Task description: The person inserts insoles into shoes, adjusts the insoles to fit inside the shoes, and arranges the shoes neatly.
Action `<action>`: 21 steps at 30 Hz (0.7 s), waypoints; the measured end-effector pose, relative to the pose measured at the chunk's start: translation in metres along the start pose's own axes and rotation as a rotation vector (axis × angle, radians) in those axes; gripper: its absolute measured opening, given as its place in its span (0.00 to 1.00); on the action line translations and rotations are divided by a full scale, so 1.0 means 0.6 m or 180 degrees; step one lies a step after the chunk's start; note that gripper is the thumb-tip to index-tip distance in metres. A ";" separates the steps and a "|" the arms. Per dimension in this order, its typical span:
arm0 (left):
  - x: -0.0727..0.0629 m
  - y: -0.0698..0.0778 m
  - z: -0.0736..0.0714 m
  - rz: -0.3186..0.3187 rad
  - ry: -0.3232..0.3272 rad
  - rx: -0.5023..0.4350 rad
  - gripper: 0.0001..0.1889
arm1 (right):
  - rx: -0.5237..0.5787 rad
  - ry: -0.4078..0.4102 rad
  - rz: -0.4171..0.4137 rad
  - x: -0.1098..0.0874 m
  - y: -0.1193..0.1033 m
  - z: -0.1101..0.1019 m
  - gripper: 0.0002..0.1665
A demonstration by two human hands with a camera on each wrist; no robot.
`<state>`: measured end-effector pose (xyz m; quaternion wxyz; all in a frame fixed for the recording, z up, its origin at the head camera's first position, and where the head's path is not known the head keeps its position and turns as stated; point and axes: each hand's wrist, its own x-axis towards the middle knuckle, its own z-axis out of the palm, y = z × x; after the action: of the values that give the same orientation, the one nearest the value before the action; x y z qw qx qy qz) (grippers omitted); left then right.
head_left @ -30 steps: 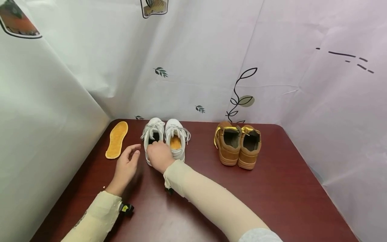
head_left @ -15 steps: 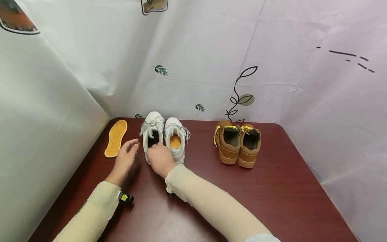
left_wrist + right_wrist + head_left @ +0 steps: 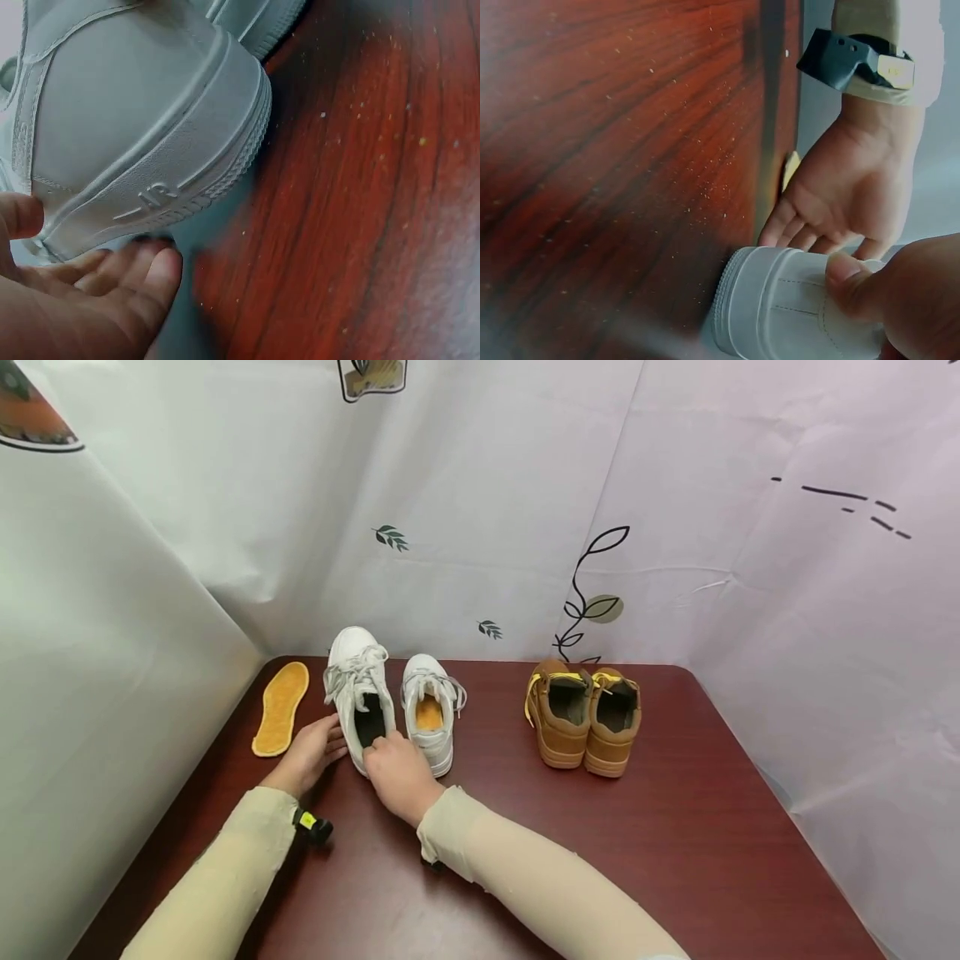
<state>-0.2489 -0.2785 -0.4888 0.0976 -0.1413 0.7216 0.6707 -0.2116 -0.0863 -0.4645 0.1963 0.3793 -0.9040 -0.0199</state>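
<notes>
The left white sneaker has its toe turned toward the back left and looks lifted off the table at the front. My right hand pinches its heel collar, with the thumb outside on the heel in the right wrist view. My left hand is at the sneaker's left side; in the left wrist view its fingers reach under the sole edge, mostly straight. Inside this sneaker the footbed is dark. Beside it stands the other white sneaker, with a yellow-orange insole inside.
A loose yellow-orange insole lies at the table's back left. Brown shoes with yellow laces stand to the right. The dark red table meets a white patterned curtain at the back and sides.
The left sneaker has moved up and to the left, away from its mate, with its toe swinging left. My left hand has come in from beside it to touch its side and underside.
</notes>
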 end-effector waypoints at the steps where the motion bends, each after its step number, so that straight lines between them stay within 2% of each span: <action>1: -0.001 -0.001 0.000 -0.0003 0.0021 -0.0029 0.34 | -0.0009 0.0020 -0.0011 -0.002 0.000 0.000 0.06; 6: -0.014 0.001 0.006 0.0079 0.0074 -0.0145 0.34 | -0.0106 0.0133 -0.0116 -0.013 0.003 0.001 0.06; 10: -0.025 0.001 0.006 0.0175 -0.0031 -0.0406 0.35 | -0.0137 0.0223 -0.0240 -0.020 0.010 0.004 0.06; 15: -0.040 -0.008 0.000 0.0322 -0.0116 -0.0718 0.30 | -0.0127 0.0323 -0.0420 -0.036 0.014 0.007 0.06; 17: -0.047 -0.014 0.000 0.0417 -0.0116 -0.0737 0.30 | -0.0140 0.0367 -0.0525 -0.046 0.015 0.010 0.06; 21: -0.067 -0.017 0.003 0.0610 -0.0066 -0.0573 0.33 | -0.0148 0.0504 -0.0723 -0.064 0.019 0.012 0.06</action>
<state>-0.2078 -0.2745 -0.4855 0.0274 -0.0731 0.6677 0.7404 -0.1975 -0.0526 -0.4821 0.2722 0.4749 -0.8362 -0.0329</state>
